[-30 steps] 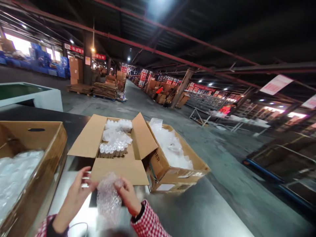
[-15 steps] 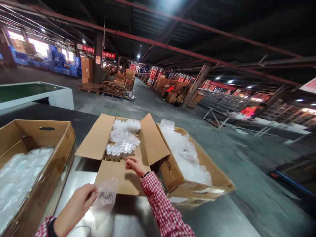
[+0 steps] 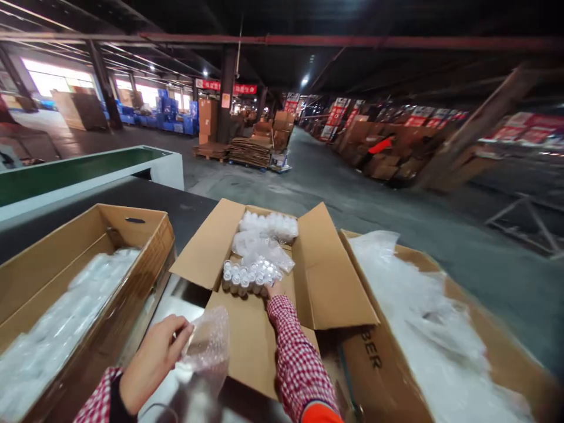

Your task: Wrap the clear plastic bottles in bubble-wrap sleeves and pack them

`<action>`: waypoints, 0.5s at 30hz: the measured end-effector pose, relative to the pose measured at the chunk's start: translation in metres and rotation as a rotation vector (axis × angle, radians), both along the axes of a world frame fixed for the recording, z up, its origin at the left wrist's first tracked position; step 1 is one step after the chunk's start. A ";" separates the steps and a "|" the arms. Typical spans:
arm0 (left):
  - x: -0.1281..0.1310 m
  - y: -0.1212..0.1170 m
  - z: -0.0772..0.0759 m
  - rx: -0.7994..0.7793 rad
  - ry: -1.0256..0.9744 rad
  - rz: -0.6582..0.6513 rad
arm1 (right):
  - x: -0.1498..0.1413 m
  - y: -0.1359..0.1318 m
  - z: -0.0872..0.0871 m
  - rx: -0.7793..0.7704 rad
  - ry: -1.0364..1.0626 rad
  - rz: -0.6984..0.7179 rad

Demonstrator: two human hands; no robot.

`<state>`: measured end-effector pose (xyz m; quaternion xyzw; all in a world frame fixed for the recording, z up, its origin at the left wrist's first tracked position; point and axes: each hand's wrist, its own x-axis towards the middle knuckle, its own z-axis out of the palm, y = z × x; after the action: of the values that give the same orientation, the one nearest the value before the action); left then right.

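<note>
In the head view, my left hand [image 3: 156,355] pinches the edge of a clear bubble-wrap bag [image 3: 207,346] in front of an open cardboard carton [image 3: 247,352]. My right hand [image 3: 275,288] reaches into that carton, at the right end of a row of small clear bottles with pale caps [image 3: 247,279]. Its fingers are mostly hidden, so whether they grip a bottle does not show. Behind this row lie crumpled clear plastic wrap [image 3: 259,247] and more wrapped white-topped items [image 3: 268,224].
A long carton [image 3: 152,247] of plastic-wrapped packs stands at the left. Another carton [image 3: 374,364], heaped with clear plastic bags [image 3: 405,294], is at the right. The carton's raised flap [image 3: 335,270] stands beside my right arm. A green conveyor [image 3: 88,170] lies beyond.
My right hand has moved forward from above the carton's near flap to the bottles inside. The left hand keeps the bubble-wrap bag. The view has swung to the right side's cartons appearing larger.
</note>
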<state>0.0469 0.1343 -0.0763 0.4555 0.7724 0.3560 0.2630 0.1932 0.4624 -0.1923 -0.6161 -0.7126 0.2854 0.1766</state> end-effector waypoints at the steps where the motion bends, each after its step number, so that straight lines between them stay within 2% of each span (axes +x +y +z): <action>1: -0.001 0.002 0.000 -0.001 0.003 0.010 | 0.000 0.002 -0.001 -0.025 0.025 -0.018; 3: -0.001 0.006 0.001 -0.023 0.003 0.028 | 0.005 0.001 0.002 -0.050 0.099 -0.062; 5: 0.000 0.012 0.003 -0.032 -0.001 0.035 | 0.017 -0.010 0.012 -0.027 0.195 -0.094; 7: 0.003 0.018 0.005 -0.023 -0.011 0.025 | 0.033 -0.032 0.032 0.026 0.300 -0.092; 9: 0.007 0.025 0.007 -0.018 -0.056 -0.008 | 0.047 -0.064 0.061 0.093 0.460 -0.026; 11: 0.011 0.031 0.008 0.007 -0.070 -0.045 | 0.053 -0.102 0.094 0.130 0.693 0.145; 12: 0.014 0.033 0.008 0.034 -0.059 -0.056 | 0.054 -0.122 0.109 0.116 0.796 0.287; 14: 0.018 0.034 0.008 0.089 -0.039 -0.056 | 0.053 -0.157 0.131 0.072 0.861 0.583; 15: 0.020 0.033 0.008 0.111 -0.040 -0.048 | 0.052 -0.172 0.136 0.052 0.818 0.702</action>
<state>0.0672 0.1671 -0.0684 0.4806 0.7350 0.4008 0.2611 0.2452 0.2906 -0.0560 -0.1748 -0.7554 0.5264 0.3489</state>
